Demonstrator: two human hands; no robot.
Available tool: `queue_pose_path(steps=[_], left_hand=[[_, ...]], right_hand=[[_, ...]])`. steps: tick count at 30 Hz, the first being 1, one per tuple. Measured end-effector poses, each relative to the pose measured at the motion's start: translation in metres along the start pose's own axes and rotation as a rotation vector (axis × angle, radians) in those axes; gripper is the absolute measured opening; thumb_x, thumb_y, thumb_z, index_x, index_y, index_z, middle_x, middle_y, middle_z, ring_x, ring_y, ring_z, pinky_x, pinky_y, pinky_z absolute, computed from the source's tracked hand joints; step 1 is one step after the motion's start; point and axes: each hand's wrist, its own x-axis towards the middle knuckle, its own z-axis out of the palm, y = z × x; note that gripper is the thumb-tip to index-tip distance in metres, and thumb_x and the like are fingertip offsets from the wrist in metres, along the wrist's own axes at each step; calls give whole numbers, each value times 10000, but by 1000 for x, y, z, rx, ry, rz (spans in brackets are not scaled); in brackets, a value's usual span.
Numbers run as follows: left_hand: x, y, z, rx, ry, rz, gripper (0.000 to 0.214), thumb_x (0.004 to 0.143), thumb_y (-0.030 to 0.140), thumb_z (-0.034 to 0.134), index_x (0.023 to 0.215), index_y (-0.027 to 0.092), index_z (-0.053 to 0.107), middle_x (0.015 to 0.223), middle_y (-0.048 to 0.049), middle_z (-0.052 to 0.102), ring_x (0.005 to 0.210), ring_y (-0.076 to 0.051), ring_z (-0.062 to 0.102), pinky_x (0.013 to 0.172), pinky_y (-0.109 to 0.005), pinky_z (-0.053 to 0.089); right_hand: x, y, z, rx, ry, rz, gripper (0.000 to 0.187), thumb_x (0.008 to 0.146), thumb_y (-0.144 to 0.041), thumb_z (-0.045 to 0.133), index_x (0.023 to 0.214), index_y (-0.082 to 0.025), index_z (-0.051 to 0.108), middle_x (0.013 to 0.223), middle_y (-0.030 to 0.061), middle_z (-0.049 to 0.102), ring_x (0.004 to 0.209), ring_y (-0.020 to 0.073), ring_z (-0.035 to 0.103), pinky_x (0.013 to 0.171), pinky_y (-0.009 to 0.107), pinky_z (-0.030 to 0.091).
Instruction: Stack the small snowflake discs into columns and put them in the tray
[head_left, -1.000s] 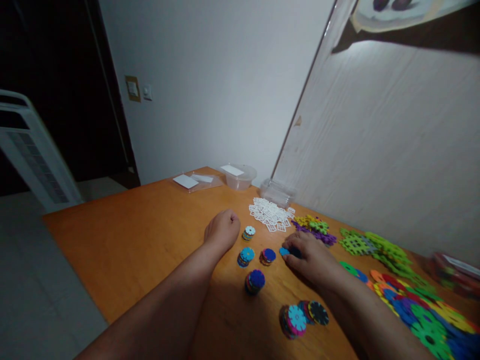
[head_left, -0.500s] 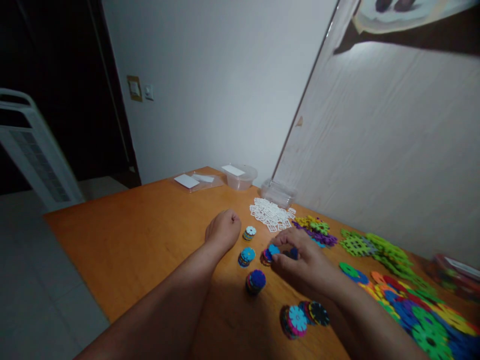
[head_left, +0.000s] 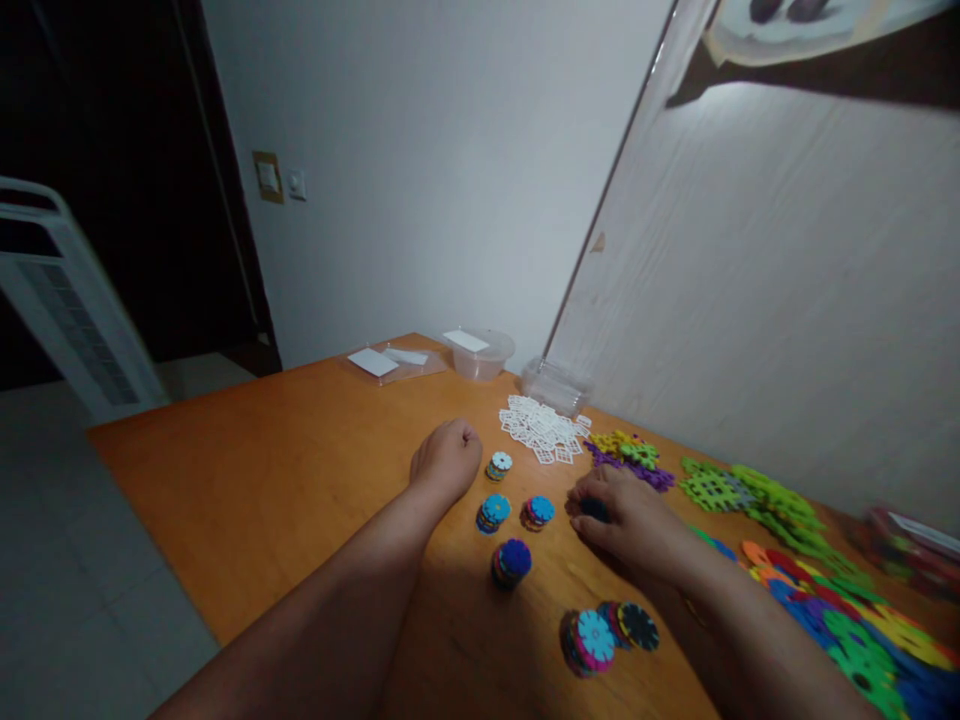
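The smooth orange-brown wooden desk (head_left: 300, 470) spreads across the view, both bare forearms reaching out over it. The right hand (head_left: 616, 508) is palm down, wrist low, fingers and thumb curved inward with a small gap between them; a dark, round-edged disc (head_left: 595, 509) shows beneath, though whether it is gripped or merely covered I cannot tell. The left hand (head_left: 448, 461) sits curled into a loose fist, beside the stacks; nothing shows in it.

By the right forearm lies a heap of flat plastic snowflake discs (head_left: 855, 640) in mixed colours. Beyond are lime-green lattice pieces (head_left: 776, 500) and a pile of thin white openwork squares (head_left: 541, 428). Between the forearms stand short stacks of notched discs: navy-topped (head_left: 513, 560), blue-topped (head_left: 538, 511) just left of the right hand, and, smallest, white-topped (head_left: 499, 463) near the fist.
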Motion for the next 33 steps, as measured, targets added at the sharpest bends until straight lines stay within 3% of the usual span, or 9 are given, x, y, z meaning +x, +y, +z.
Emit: queue_pose_path(steps=[13,18,22,33], left_hand=[[1,-1,2,-3,9,3,216,900,328,464,854,245,658,951,-33,715,755,-174,590,581,-277,308],[0,-1,2,3,9,-1,202,894,321,472,848,246,654,941,-35,713,755,-176,589,586,-275,310],[0,0,2,2,10,4,217,902,323,462,852,249,660,938,-37,713,775,-181,597,597,-276,325],[-1,0,1,-15,14,-5,215,901,328,462,840,251,652,931,-30,711,758,-178,592,584,-277,316]], right_hand=[[3,-4,7,52,35,78,43,742,-236,615,753,-213,580,828,32,651,799,191,577,721,307,435],[3,-13,4,429,43,130,131,825,-311,571,741,-222,526,733,17,632,682,167,567,600,281,427],[5,-25,1,756,114,146,212,834,-417,613,785,-215,569,802,44,675,734,173,609,667,303,477],[5,-43,12,865,108,198,290,792,-500,664,807,-217,606,813,58,689,790,198,635,670,317,503]])
